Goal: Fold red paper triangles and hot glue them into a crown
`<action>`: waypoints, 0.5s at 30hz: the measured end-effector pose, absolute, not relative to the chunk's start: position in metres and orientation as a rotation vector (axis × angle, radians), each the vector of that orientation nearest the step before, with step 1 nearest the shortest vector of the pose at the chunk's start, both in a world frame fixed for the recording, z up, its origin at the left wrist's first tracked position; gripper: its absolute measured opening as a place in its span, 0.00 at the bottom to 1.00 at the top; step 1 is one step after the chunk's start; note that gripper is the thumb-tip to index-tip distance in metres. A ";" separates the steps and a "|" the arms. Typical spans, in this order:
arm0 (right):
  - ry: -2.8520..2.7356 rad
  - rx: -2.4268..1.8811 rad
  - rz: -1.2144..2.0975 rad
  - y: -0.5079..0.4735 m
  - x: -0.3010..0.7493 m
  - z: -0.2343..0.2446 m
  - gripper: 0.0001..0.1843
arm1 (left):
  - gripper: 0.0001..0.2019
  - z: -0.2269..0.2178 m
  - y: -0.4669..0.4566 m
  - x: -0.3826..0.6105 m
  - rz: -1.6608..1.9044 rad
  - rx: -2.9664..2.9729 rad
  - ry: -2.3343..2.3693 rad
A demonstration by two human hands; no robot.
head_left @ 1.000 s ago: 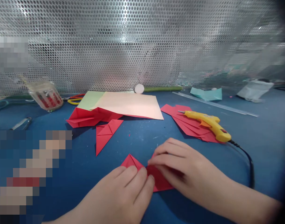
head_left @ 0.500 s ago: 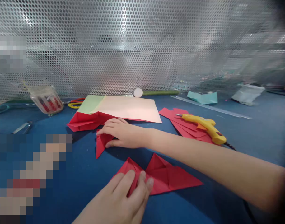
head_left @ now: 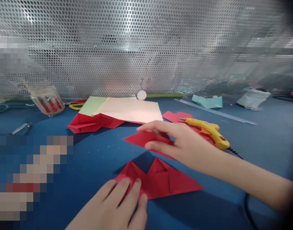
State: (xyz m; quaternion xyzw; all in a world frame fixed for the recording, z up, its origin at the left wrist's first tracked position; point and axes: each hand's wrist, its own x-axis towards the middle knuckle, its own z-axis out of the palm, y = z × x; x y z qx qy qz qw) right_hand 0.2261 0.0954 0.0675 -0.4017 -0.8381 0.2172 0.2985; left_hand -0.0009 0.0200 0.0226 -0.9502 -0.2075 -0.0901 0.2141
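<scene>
A folded red paper piece [head_left: 158, 182] with two raised peaks and a long point to the right lies on the blue table in front. My left hand [head_left: 120, 201] is over its left end, fingers bent onto the paper and thumb by the near edge. Part of that end is hidden beneath the hand. Beyond it, my right hand [head_left: 170, 137] grips another folded red paper [head_left: 139, 138] between thumb and fingers, raised slightly above the table, its point facing left. A further folded red paper [head_left: 89, 123] rests farther back at the left.
Pale sheets [head_left: 134, 110] lie at the back. A yellow glue gun [head_left: 209, 127] sits on red papers at right, its cord trailing behind my right forearm. A jar [head_left: 48, 100], scissors [head_left: 76, 106] and a cutter [head_left: 20, 128] stand left. A perforated metal panel [head_left: 146, 48] rises behind.
My right hand has moved right, bringing the second folded red paper from the middle left and turning it. My left hand has shifted slightly left and down on the front piece.
</scene>
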 end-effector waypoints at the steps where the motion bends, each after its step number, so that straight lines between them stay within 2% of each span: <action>1: -2.198 -1.162 0.538 0.092 0.239 0.065 0.14 | 0.17 0.025 0.024 0.001 -0.255 -2.687 -0.585; 4: -2.099 -1.321 0.566 0.091 0.268 0.055 0.21 | 0.09 0.035 0.033 0.010 -0.232 -2.882 -0.742; 7: -2.117 -1.417 0.638 0.093 0.276 0.048 0.18 | 0.21 0.048 0.039 0.016 -0.236 -3.098 -0.923; 12: -2.045 -1.441 0.795 0.086 0.262 0.041 0.17 | 0.22 0.058 0.042 0.014 -0.216 -3.193 -1.230; 15: -2.028 -1.494 0.859 0.077 0.256 0.039 0.17 | 0.29 0.054 0.040 0.005 -0.095 -3.116 -1.395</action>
